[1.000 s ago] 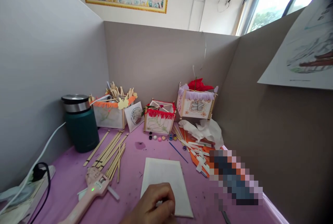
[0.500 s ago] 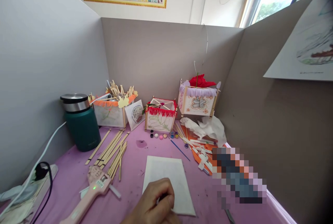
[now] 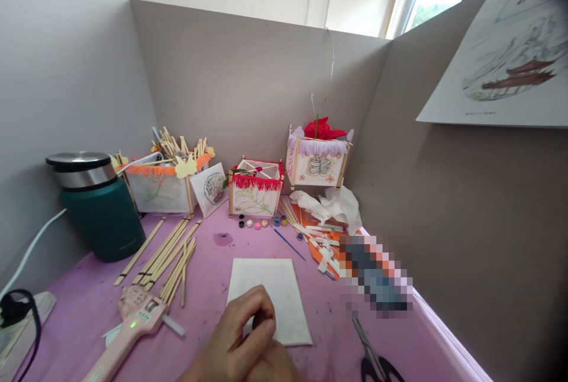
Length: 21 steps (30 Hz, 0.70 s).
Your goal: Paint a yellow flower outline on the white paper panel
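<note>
Left hand: The left hand point(image 3: 246, 323) has its fingers curled in against the thumb, with nothing visible in its grip, over the near left part of the white panel.
Right hand: The right hand point(image 3: 275, 364) is mostly hidden beneath the left; whether its fingers are apart or together cannot be told.
White panel: The panel point(image 3: 277, 287) lies flat toward the near edge of the purple table point(image 3: 326, 293). Its visible face looks bare, and no sticks are attached there.
Scissors: The scissors point(image 3: 370, 349) lie at the near edge, right of the hands.
Glue gun: The glue gun point(image 3: 137, 326) lies toward the near left corner, its green light lit.
Wooden sticks: The loose sticks point(image 3: 175, 255) lie left of the panel, unjoined.
Paint pots: The pots point(image 3: 258, 226) sit in a row beyond the panel, beside the paintbrush point(image 3: 288, 243).
Decorated boxes: The orange-fringed box point(image 3: 153, 193), red-fringed box point(image 3: 257, 200) and purple-fringed box point(image 3: 322, 166), along the far edge, look assembled, with drawings and trim in place.
Bottle: The green bottle point(image 3: 106, 222) stands upright by the left edge.
</note>
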Motion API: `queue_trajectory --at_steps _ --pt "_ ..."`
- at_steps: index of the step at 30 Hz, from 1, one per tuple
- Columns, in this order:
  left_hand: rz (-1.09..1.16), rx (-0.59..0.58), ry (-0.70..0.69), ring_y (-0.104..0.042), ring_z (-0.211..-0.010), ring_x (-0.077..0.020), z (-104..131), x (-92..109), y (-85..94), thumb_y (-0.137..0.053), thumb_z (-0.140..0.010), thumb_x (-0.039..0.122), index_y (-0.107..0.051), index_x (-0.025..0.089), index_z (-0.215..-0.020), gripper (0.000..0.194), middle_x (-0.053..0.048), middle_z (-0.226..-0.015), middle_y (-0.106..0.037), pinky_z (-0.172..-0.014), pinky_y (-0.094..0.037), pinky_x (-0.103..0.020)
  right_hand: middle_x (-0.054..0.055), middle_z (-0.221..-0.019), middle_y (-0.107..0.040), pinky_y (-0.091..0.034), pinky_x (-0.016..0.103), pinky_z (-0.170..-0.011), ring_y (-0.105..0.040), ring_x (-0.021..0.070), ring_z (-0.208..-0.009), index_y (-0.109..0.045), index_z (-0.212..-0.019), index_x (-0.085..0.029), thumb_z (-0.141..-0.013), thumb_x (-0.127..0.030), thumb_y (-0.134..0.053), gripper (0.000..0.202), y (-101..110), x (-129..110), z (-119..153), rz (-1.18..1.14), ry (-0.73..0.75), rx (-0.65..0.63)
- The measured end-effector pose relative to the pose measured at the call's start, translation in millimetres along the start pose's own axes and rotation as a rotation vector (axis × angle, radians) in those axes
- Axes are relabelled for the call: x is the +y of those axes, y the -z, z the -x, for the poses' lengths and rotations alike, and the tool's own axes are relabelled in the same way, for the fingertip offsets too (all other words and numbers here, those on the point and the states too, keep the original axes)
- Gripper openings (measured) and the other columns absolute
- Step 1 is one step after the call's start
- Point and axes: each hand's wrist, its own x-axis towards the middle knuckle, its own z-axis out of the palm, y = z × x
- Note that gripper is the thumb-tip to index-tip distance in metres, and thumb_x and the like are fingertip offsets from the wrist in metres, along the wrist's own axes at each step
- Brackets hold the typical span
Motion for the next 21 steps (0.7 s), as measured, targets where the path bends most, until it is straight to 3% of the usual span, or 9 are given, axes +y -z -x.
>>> queue_trajectory --at_steps 4,9,11,14,16,21 --pt "0.060 -0.145 0.021 -0.050 -0.072 -0.0143 -0.2 1.9 -0.9 -0.036 -0.091 0.040 -0.050 0.016 -0.072 0.034 -0.004 -0.075 -0.054 -0.068 -0.038 -0.026 0.001 -0.086 -0.066 -0.048 0.021 -0.061 -0.060 0.0143 -0.084 -0.064 -0.087 -0.023 -0.085 -0.042 -0.053 0.022 -23.1 8.4 -3.0 0.002 -0.036 -0.019" --pt "-0.025 0.026 0.047 -0.041 -0.063 -0.0120 0.6 -0.1 -0.6 -0.040 -0.089 0.041 -0.037 0.017 -0.062 0.036 0.000 -0.065 -0.042 -0.060 -0.033 -0.025 0.001 -0.081 -0.066 -0.048 0.022 -0.060 -0.060 0.0151 -0.079 -0.063 -0.086 -0.023 -0.082 -0.048 -0.055 0.027 -31.1 11.1 1.3 0.000 -0.061 -0.024" --pt "-0.026 0.040 0.045 -0.043 -0.066 -0.0126 -0.1 -0.2 0.2 -0.042 -0.089 0.041 -0.041 0.017 -0.066 0.033 -0.001 -0.069 -0.045 -0.062 -0.034 -0.025 0.001 -0.079 -0.066 -0.048 0.022 -0.058 -0.060 0.0144 -0.076 -0.063 -0.088 -0.023 -0.083 -0.047 -0.054 0.026 -29.3 11.6 3.5 0.007 -0.089 -0.016" --pt "0.047 -0.097 0.056 -0.048 -0.073 -0.0147 -1.6 1.2 -0.3 -0.039 -0.089 0.040 -0.049 0.015 -0.072 0.032 -0.004 -0.075 -0.053 -0.069 -0.037 -0.026 0.002 -0.080 -0.065 -0.046 0.021 -0.054 -0.059 0.0137 -0.072 -0.062 -0.093 -0.022 -0.085 -0.041 -0.053 0.022 -26.7 9.0 5.6 0.027 -0.146 0.007" --pt "0.076 -0.128 0.087 -0.048 -0.070 -0.0144 -1.9 1.9 -1.7 -0.039 -0.088 0.041 -0.048 0.015 -0.067 0.034 -0.004 -0.071 -0.053 -0.067 -0.037 -0.026 0.003 -0.080 -0.064 -0.046 0.021 -0.052 -0.059 0.0141 -0.071 -0.061 -0.095 -0.023 -0.085 -0.041 -0.054 0.022 -26.3 5.5 5.7 0.033 -0.164 0.024" --pt "0.007 0.066 0.115 -0.039 -0.063 -0.0118 -1.0 2.4 -2.7 -0.045 -0.085 0.039 -0.037 0.017 -0.062 0.033 0.000 -0.064 -0.041 -0.059 -0.032 -0.025 0.002 -0.074 -0.063 -0.047 0.024 -0.051 -0.060 0.0163 -0.069 -0.064 -0.088 -0.026 -0.081 -0.047 -0.058 0.022 -22.8 1.4 0.8 0.002 -0.123 0.085"
